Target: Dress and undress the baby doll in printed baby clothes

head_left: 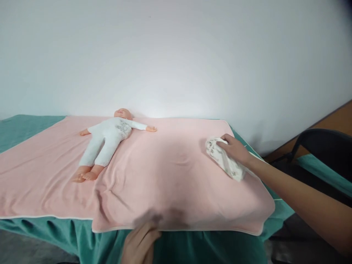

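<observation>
My right hand (235, 148) reaches in from the right and pinches the top of a folded white cloth (227, 161) with a small grey-brown print. The cloth rests on the right part of a pink blanket (178, 176); whether it is a garment I cannot tell. Low in the middle, my left hand (140, 242) is beside the blanket's front edge, fingers curled together, with nothing seen in them. A baby doll (106, 137) in a white suit with a grey chest print lies on its back at the left, head toward the wall and arms spread.
Beneath the blanket, a green cover (209, 245) drapes over the table's front edge. A pale wall (176, 58) rises directly behind. At the right stands a black chair (324, 146) with green fabric near it. Folds crease the blanket near the doll's feet.
</observation>
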Motion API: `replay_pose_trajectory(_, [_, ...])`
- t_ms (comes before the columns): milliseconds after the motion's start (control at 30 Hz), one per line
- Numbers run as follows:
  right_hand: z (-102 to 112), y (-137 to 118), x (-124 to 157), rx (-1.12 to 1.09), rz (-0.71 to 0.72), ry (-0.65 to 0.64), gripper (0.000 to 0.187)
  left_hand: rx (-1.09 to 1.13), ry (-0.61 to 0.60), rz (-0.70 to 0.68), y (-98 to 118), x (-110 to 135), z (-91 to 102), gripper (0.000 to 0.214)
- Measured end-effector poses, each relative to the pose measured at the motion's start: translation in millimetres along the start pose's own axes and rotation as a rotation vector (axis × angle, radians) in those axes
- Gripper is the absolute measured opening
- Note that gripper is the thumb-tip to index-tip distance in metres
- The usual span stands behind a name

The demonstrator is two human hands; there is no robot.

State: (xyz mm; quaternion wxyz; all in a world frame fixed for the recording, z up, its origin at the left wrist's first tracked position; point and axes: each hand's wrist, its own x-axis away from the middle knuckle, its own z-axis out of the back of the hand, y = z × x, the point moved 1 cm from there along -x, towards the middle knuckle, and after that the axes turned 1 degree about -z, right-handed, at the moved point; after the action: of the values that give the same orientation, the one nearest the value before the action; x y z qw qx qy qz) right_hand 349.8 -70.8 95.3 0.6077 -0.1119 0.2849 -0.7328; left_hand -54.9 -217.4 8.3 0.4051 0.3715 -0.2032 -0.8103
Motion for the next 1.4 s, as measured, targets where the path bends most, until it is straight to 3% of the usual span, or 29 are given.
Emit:
replay_pose_trajectory(33, [2, -22, -2, -0.114, 0.031, -0.023, 0.022, 0.079, -0.013, -0.031, -4, -24, -14.3, 0.022])
replay_pose_trajectory(133, [5, -86, -1, -0.399, 0.071, -0.125, 0.022, 0.408, 0.021, 0.204, -8, -102, -49.3, 0.020])
replay_pose_trajectory(200, [3, -117, 2, -0.496, 0.087, -0.179, 0.024, 0.764, 0.082, 0.324, -9, -143, -61.4, 0.034])
replay_pose_trajectory(267, [-3, -134, 5, -0.495, 0.103, -0.229, 0.027, 1.033, 0.112, 0.333, -12, -166, -64.7, 0.049])
replay_pose_trajectory(367, [-20, -136, 9, -0.472, 0.079, -0.380, 0.028, 1.237, 0.202, 0.351, -19, -171, -61.4, 0.050])
replay_pose_trajectory(433, [-32, -128, 12, -0.512, 0.025, -0.491, 0.023, 1.366, 0.189, 0.378, -24, -165, -60.5, 0.047])
replay_pose_trajectory(500, [-38, -119, 11, -0.587, -0.031, -0.516, 0.021, 1.490, 0.130, 0.426, -27, -159, -61.7, 0.046])
replay_pose_trajectory(700, [-16, -82, -11, -0.704, -0.086, -0.249, 0.030, 1.632, 0.153, 0.647, -40, -157, -61.7, 0.019])
replay_pose_trajectory(767, [-8, -66, -16, -0.603, -0.076, -0.196, 0.031, 1.670, 0.205, 0.715, -44, -157, -59.4, 0.009])
replay_pose_trajectory(867, [-7, -45, -12, -0.373, -0.038, -0.206, 0.032, 1.719, 0.281, 0.790, -49, -155, -57.5, 0.010])
replay_pose_trajectory(1000, [-14, -20, -4, 0.006, 0.276, -0.348, 0.038, 1.743, 0.263, 0.801, -49, -155, -59.2, 0.011])
replay_pose_trajectory(1067, [-12, 5, -6, 0.233, 0.337, -0.312, 0.050, 1.741, 0.223, 0.779, -47, -156, -59.8, 0.015])
replay_pose_trajectory(1167, [0, 61, -15, 0.475, 0.072, -0.216, 0.063, 1.647, 0.231, 0.806, -47, -157, -60.2, 0.025])
replay_pose_trajectory(1267, [10, 108, -15, 0.540, -0.066, -0.313, 0.050, 1.562, 0.262, 0.841, -45, -164, -64.1, 0.031])
replay_pose_trajectory(1333, [16, 121, -12, 0.512, -0.058, -0.321, 0.037, 1.582, 0.247, 0.829, -37, -175, -71.1, 0.033])
replay_pose_trajectory(1400, [28, 116, -9, 0.424, -0.047, -0.266, 0.029, 1.628, 0.210, 0.802, -20, -191, -81.2, 0.032])
